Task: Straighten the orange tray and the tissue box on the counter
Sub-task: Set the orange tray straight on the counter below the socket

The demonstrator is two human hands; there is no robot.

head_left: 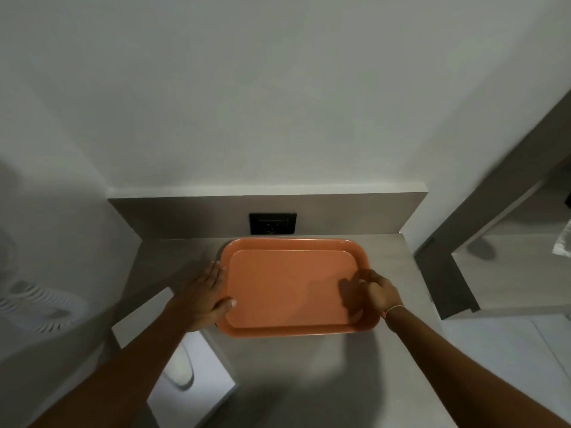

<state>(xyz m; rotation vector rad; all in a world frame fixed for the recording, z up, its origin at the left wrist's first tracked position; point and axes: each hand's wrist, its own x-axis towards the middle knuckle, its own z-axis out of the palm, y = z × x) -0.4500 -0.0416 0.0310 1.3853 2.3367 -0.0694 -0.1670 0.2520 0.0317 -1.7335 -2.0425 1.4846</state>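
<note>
Tray [287,288]: is lying flat on counter [309,381], just in front of outlet [272,223]
Left hand [204,298]: fingers straight, is pressing tray's left rim
Right hand [375,291]: fingers curled, is gripping tray's right rim

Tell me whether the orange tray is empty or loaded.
Empty: the orange tray shows a bare floor; only the left hand and right hand touch its side rims.

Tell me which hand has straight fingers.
The left hand, flat along the orange tray's left edge; the right hand has its fingers curled at the right rim.
</note>
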